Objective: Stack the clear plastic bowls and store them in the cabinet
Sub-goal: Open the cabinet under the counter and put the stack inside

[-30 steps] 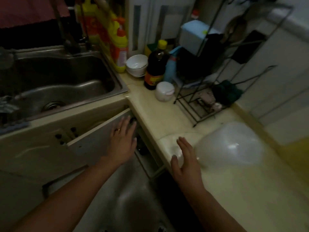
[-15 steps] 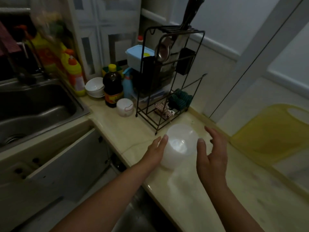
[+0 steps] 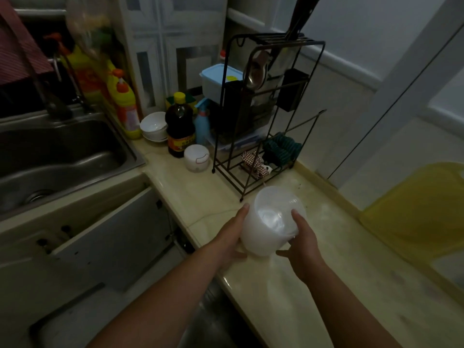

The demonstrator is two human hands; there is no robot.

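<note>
A stack of clear plastic bowls [image 3: 272, 219] is tilted, its mouth facing up and away from me, just above the pale counter [image 3: 288, 292]. My left hand [image 3: 232, 236] grips its left side and underside. My right hand [image 3: 300, 243] holds its right side with the thumb over the rim. Below the counter to the left, a grey cabinet door [image 3: 110, 237] stands swung open; the inside of the cabinet is dark and mostly hidden.
A black wire rack [image 3: 266, 116] with utensils and cloths stands just behind the bowls. A dark sauce bottle [image 3: 179, 126], a small white jar [image 3: 196, 157], white ceramic bowls [image 3: 153, 126] and detergent bottles [image 3: 124, 106] sit beside the steel sink [image 3: 60, 156]. A yellow board [image 3: 421, 212] lies at right.
My left hand left the cabinet door and came to the counter. Both hands closed around the stacked bowls and lifted and tilted them. My view swung right and up.
</note>
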